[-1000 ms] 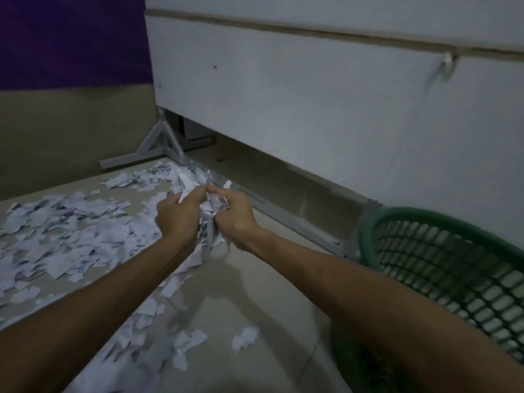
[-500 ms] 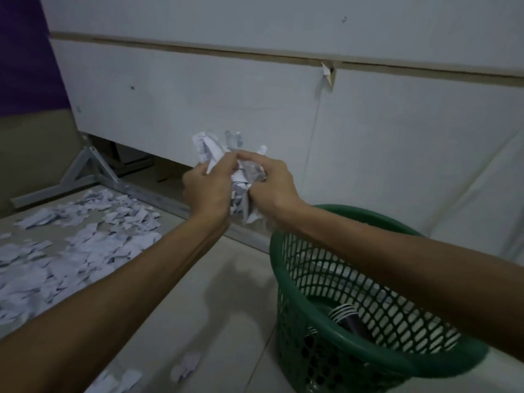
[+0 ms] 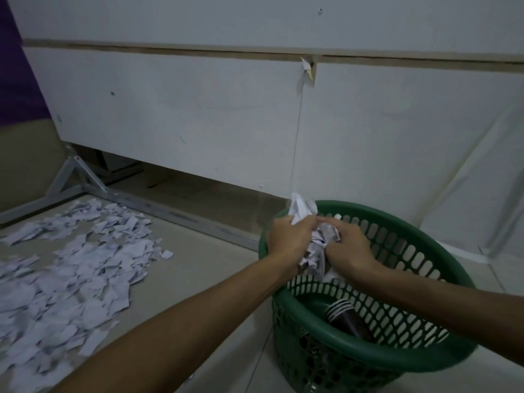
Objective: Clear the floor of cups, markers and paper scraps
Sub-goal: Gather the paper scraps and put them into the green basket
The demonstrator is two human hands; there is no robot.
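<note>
Holding a crumpled wad of paper scraps (image 3: 313, 236) over the open mouth of the green basket (image 3: 368, 361), near its far-left rim. Left hand (image 3: 289, 239) and right hand (image 3: 350, 248) both curling around the wad from either side, pressing it between them, thumbs and fingertips meeting across the top; a few loose ends poking up above the knuckles and hanging below the palms. Sitting inside the basket already, a dark paper cup (image 3: 344, 316) with a striped rim, lying tilted against the mesh wall. No markers showing anywhere in view.

Judging the step in hand as the drop: bundle carried, positioned above the basket, not yet let go. Calling next for simply spreading both hands apart, while keeping them well inside the rim, so the light pieces fall straight down rather than fluttering onto the tiles beside the basket. Worth shaking off any bits clinging to the palms before pulling back.

Lying on the floor (image 3: 198, 265) toward the left edge of the view, a broad heap of torn paper (image 3: 65, 265), spreading from the metal frame (image 3: 73, 177) under the white panel down toward the near-left corner. Judging the job far from finished: many more handfuls remaining, each needing gathering, squeezing and carrying across to the basket.
</note>
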